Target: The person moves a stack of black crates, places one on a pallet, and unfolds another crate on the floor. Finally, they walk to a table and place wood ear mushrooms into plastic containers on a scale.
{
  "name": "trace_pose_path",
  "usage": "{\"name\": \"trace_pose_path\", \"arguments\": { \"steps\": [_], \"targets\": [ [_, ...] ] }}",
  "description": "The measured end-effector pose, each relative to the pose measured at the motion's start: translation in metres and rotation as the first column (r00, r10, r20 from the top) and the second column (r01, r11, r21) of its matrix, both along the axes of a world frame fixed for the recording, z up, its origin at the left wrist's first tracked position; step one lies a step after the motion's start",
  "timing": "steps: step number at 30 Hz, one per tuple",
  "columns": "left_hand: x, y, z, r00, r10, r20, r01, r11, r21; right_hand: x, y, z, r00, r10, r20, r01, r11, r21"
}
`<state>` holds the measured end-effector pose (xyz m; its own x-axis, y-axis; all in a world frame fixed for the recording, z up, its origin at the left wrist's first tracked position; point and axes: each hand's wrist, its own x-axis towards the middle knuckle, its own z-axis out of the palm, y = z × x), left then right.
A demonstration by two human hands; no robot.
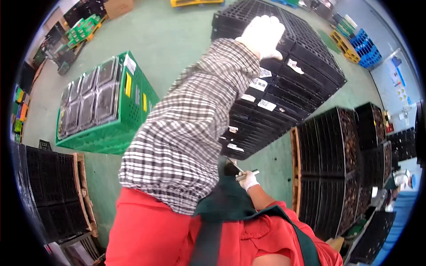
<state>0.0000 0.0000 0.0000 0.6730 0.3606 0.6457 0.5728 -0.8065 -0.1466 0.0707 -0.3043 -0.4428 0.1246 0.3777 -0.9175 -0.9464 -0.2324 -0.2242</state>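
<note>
My left hand (264, 36), in a white glove, reaches out at the end of a checked sleeve. It lies over the top near edge of a tall stack of black plastic crates (306, 84), fingers stretched out and thumb apart. Low in front of my body, my right hand (247, 180), also gloved in white, is closed around a thin metal rod with a crosswise handle (253, 173). The rod slants toward the foot of the stack, where its far end is hard to make out. Paper labels (258, 84) stick to the crate sides.
A green crate (137, 97) holding clear-lidded trays (91, 95) stands at the left. Black crates on pallets stand at the right (326, 150) and lower left (53, 177). Blue pallets (366, 48) lean by the wall. A yellow pallet (195, 2) lies at the far end.
</note>
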Motion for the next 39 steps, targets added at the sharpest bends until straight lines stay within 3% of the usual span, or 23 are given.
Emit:
{"name": "trace_pose_path", "arguments": {
  "steps": [2, 4, 5, 7, 9, 10, 13, 14, 17, 18, 20, 23, 24, 25, 26, 29, 30, 31, 32, 33, 36, 39],
  "targets": [
    [0.006, 0.015, -0.006, 1.000, -0.017, 0.002, 0.017, 1.000, -0.003, -0.002, 0.014, 0.007, 0.997, 0.032, 0.076, -0.026, 0.997, -0.077],
    [0.002, 0.029, -0.024, 0.998, -0.055, 0.016, 0.055, 0.998, -0.012, 0.002, 0.018, -0.022, 0.999, -0.014, 0.033, 0.014, 1.000, -0.008],
    [0.014, 0.028, -0.037, 0.997, -0.074, 0.024, 0.074, 0.997, -0.017, 0.022, 0.018, -0.038, 0.998, -0.054, 0.011, 0.054, 0.999, -0.001],
    [0.065, 0.006, -0.059, 1.000, -0.002, 0.027, 0.000, 0.998, 0.058, 0.090, 0.002, -0.057, 1.000, 0.020, 0.007, -0.020, 1.000, 0.022],
    [0.111, -0.016, -0.046, 0.984, -0.140, 0.109, 0.151, 0.983, -0.105, 0.166, -0.003, -0.069, 0.987, 0.161, 0.016, -0.162, 0.984, 0.069],
    [0.135, -0.007, -0.040, 0.978, -0.171, 0.119, 0.178, 0.983, -0.054, 0.191, 0.005, -0.068, 0.988, 0.126, 0.091, -0.137, 0.983, 0.123],
    [0.165, 0.010, -0.033, 0.967, -0.181, 0.181, 0.181, 0.983, 0.020, 0.223, 0.022, -0.007, 0.994, 0.092, 0.052, -0.090, 0.995, -0.035],
    [0.163, 0.022, -0.031, 0.979, -0.151, 0.137, 0.161, 0.985, -0.066, 0.237, 0.027, -0.068, 0.999, 0.029, 0.038, -0.030, 0.998, 0.050],
    [0.124, 0.100, -0.038, 0.965, -0.219, 0.144, 0.217, 0.976, 0.026, 0.165, 0.117, -0.034, 0.999, 0.009, 0.036, -0.008, 1.000, -0.026],
    [0.103, 0.133, -0.052, 0.987, -0.141, 0.073, 0.130, 0.982, 0.136, 0.139, 0.150, -0.045, 0.999, 0.000, 0.046, 0.001, 1.000, -0.027],
    [0.069, 0.178, -0.039, 0.989, -0.137, 0.052, 0.134, 0.990, 0.052, 0.107, 0.195, -0.062, 0.998, -0.016, 0.066, 0.018, 0.999, -0.030],
    [0.080, 0.195, -0.031, 0.981, -0.159, 0.113, 0.145, 0.981, 0.126, 0.108, 0.200, -0.056, 0.997, -0.024, 0.070, 0.023, 0.999, 0.023],
    [0.071, 0.188, -0.046, 0.981, -0.169, 0.094, 0.163, 0.984, 0.067, 0.102, 0.200, -0.047, 0.997, -0.027, -0.073, 0.030, 0.999, 0.040],
    [0.062, 0.193, -0.071, 0.984, -0.135, 0.115, 0.122, 0.986, 0.109, 0.096, 0.210, -0.073, 0.991, -0.080, -0.105, 0.078, 0.997, -0.028],
    [0.050, 0.185, -0.091, 0.987, -0.127, 0.096, 0.124, 0.992, 0.030, 0.094, 0.213, -0.091, 0.996, -0.019, -0.085, 0.017, 1.000, -0.021],
    [0.072, 0.174, -0.041, 0.981, -0.146, 0.124, 0.140, 0.989, 0.054, 0.154, 0.224, -0.094, 0.950, 0.312, 0.008, -0.310, 0.942, 0.126],
    [0.102, 0.186, -0.006, 0.977, -0.177, 0.120, 0.171, 0.984, 0.058, 0.179, 0.237, -0.031, 0.950, 0.312, 0.022, -0.312, 0.937, 0.159],
    [0.133, 0.202, 0.037, 0.985, -0.162, 0.051, 0.166, 0.982, -0.089, 0.212, 0.257, 0.019, 0.950, 0.311, 0.035, -0.312, 0.930, 0.192],
    [0.160, 0.227, 0.058, 0.980, -0.178, 0.086, 0.180, 0.983, -0.021, 0.251, 0.286, 0.029, 0.956, 0.284, -0.074, -0.269, 0.949, 0.164],
    [0.178, 0.243, 0.058, 0.973, -0.194, 0.123, 0.194, 0.981, 0.017, 0.269, 0.299, 0.036, 0.980, 0.197, 0.018, -0.198, 0.980, 0.030],
    [0.177, 0.257, 0.045, 0.964, -0.234, 0.123, 0.240, 0.970, -0.039, 0.281, 0.326, 0.005, 0.958, 0.280, 0.069, -0.283, 0.959, 0.032],
    [0.123, 0.252, -0.005, 0.958, -0.241, 0.157, 0.235, 0.970, 0.058, 0.215, 0.320, -0.020, 0.975, 0.213, 0.057, -0.205, 0.971, -0.119]
  ]
}}
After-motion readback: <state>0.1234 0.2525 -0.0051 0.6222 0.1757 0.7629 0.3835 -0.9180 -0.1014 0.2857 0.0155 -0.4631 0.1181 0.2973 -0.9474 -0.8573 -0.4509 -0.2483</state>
